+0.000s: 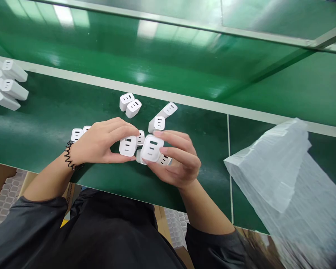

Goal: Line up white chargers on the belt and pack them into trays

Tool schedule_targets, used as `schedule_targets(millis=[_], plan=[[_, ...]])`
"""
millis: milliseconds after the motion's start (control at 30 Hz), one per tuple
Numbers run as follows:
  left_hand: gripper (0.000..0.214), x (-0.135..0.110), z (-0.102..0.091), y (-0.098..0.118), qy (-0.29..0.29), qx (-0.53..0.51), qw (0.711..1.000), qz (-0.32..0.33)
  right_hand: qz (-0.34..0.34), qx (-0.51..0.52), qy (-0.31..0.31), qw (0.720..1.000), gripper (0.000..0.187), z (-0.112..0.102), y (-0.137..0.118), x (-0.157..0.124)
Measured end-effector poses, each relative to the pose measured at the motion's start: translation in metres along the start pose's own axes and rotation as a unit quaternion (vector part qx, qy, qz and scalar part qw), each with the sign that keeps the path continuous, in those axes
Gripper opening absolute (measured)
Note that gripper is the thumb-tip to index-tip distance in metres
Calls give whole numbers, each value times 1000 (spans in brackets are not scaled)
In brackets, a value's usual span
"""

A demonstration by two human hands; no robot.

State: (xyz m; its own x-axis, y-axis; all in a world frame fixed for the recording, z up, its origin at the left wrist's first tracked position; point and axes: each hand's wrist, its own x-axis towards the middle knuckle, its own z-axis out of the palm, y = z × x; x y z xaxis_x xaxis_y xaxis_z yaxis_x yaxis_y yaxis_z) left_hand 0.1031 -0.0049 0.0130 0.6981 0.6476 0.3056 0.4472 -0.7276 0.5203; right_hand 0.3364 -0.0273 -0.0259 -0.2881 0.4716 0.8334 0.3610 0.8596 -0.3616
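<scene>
My left hand [109, 140] grips a white USB charger [128, 146] between thumb and fingers, its port face turned up toward me. Beside it, my right hand [179, 158] pinches another white charger [152, 148], also with the ports facing up. Behind and below these two, more chargers are partly hidden, one charger [165, 160] showing under my right fingers. Just past my hands stand a pair of chargers [133, 108] and two others, the nearer charger [158, 123] upright and touching the farther one [170, 108]. Left of my left wrist, a charger [77, 134] peeks out.
Several white chargers [15, 89] are grouped at the far left of the green table [207, 179]. A crumpled translucent sheet [271, 164] lies over the right side. A green panel rises along the back. Boxes with clear plastic trays [8, 198] sit below the front edge.
</scene>
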Motion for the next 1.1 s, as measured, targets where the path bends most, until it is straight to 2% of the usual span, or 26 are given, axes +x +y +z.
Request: schedule_targets(millis=[100, 167, 300, 400, 500, 633, 733, 933, 1100], plan=[[37, -4, -13, -1, -60, 8, 998, -2, -5, 103, -50, 993, 50, 1, -9, 0], [37, -6, -19, -2, -120, 37, 991, -35, -11, 116, -112, 987, 46, 2, -14, 0], [39, -8, -17, -5, -263, 57, 956, -117, -27, 35, -232, 972, 33, 7, -18, -3], [42, -6, -7, -8, -335, 33, 932, -134, -49, -40, -268, 961, 26, 13, -17, -7], [48, -6, 0, -11, -352, 20, 927, -125, -62, -129, -286, 948, 20, 15, -18, -9], [71, -9, -1, -13, -357, -2, 926, -123, -68, -195, -287, 935, 23, 13, -22, -8], [82, -10, -5, -13, -373, -6, 917, -139, -71, -200, -299, 930, 30, 10, -22, -8], [84, -7, -9, -9, -395, 5, 907, -146, -43, -182, -350, 918, 42, 4, -20, -6], [79, -6, -6, -7, -391, -15, 911, -132, -41, -148, -347, 925, 28, 3, -20, -6]])
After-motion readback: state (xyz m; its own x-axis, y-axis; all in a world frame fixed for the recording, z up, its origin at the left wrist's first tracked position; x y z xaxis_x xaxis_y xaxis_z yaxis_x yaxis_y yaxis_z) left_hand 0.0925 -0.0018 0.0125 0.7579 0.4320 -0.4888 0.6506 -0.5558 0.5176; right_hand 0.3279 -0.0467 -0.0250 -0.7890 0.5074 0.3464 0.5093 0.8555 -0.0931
